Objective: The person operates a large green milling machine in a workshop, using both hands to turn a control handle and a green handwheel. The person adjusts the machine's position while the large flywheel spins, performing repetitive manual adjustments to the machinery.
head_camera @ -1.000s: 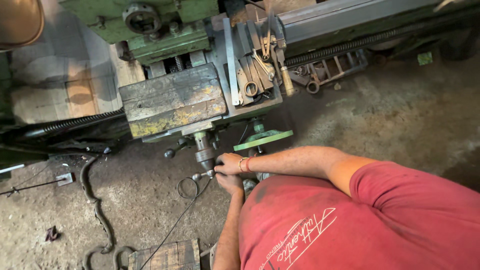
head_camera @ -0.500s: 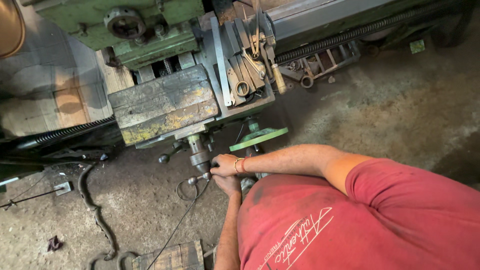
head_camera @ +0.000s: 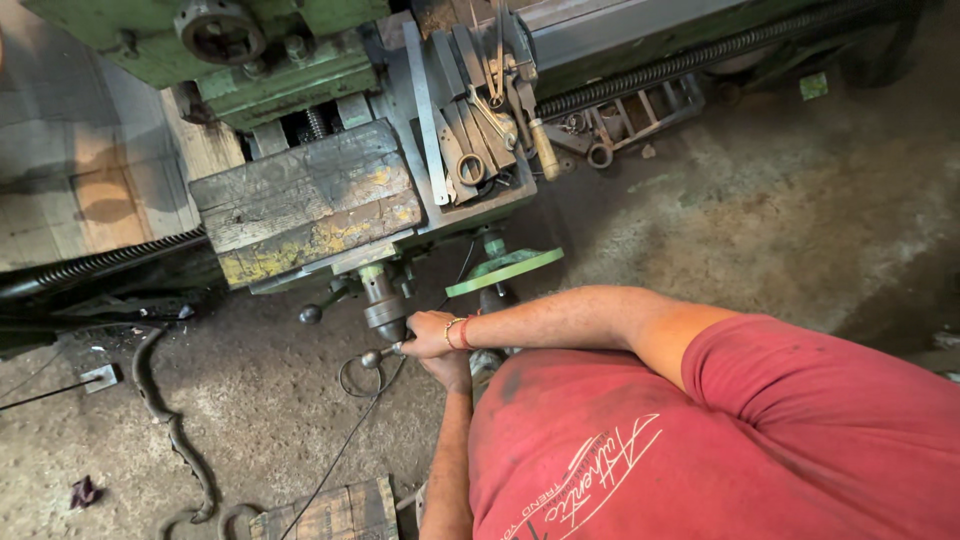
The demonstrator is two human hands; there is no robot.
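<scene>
- While the right hand point(head_camera: 428, 335) sits closed around the ball-ended crank handle point(head_camera: 378, 354) under the lathe carriage point(head_camera: 310, 205), the left hand point(head_camera: 450, 370) is tucked just below it, mostly hidden, so can't tell its fingers.
- Green handwheel point(head_camera: 505, 270) is just right of the hands.
- Wrenches and pliers point(head_camera: 485, 130) lie on the far tray.
- Dirty concrete floor point(head_camera: 760, 210) all around.

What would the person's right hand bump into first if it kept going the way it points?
The right hand points leftward along the ball-ended lever it grips. Beyond the ball lies only dirty floor, then a curving chain. Probably a free path, though depth is unclear.
</scene>
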